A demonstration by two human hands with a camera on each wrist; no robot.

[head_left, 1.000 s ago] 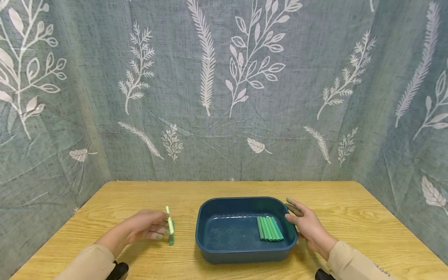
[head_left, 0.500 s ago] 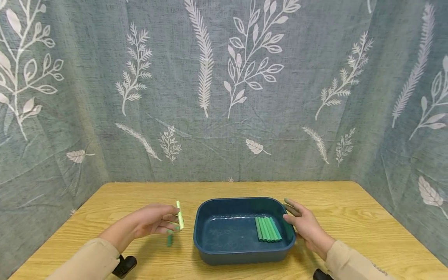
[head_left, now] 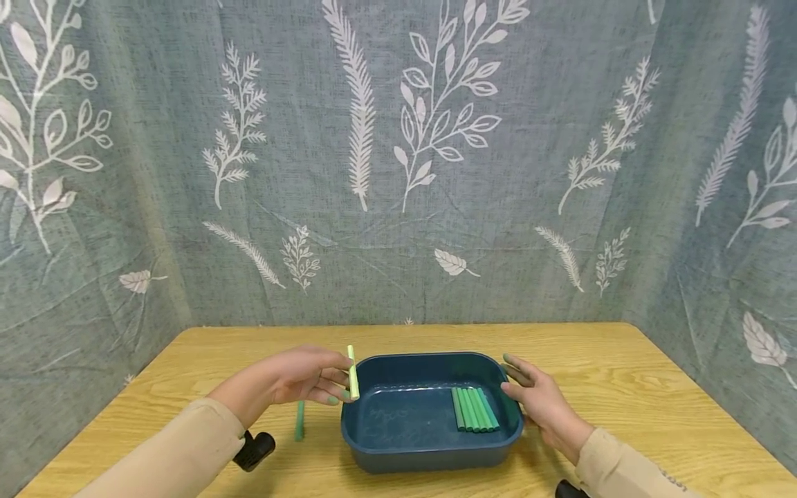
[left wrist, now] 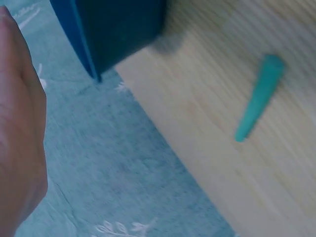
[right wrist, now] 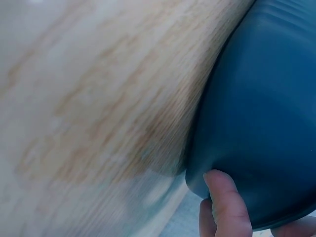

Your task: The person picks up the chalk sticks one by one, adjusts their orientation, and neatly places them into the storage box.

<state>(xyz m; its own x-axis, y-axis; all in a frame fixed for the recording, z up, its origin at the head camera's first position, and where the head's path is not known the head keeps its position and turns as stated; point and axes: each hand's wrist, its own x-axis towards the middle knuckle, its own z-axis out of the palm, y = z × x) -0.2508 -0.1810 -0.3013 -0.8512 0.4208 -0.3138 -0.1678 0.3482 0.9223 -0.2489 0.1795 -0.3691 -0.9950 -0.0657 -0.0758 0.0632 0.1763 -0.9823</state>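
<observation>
My left hand (head_left: 305,377) pinches a slim yellow-green stick (head_left: 353,373) upright between thumb and fingers, at the left rim of a dark blue plastic tub (head_left: 429,452). On the tub's right side, my right hand (head_left: 543,401) holds the rim, thumb at the edge and fingers along the outer wall. The right wrist view shows those fingers (right wrist: 228,207) against the outside of the tub. Several green sticks (head_left: 475,409) lie side by side in the tub's right part. The left wrist view catches only the edge of the left hand (left wrist: 19,133); its held stick is out of sight there.
One loose green stick (head_left: 300,423) lies on the wooden table (head_left: 560,339) left of the tub, below the left forearm. A patterned blue-grey cloth (head_left: 398,263) hangs behind and at both sides of the table. Black devices (head_left: 254,451) sit under the wrists.
My left hand has moved right and slightly up with the yellow-green stick, from above the loose green stick to the tub's left rim. The right hand has stayed at the tub.
</observation>
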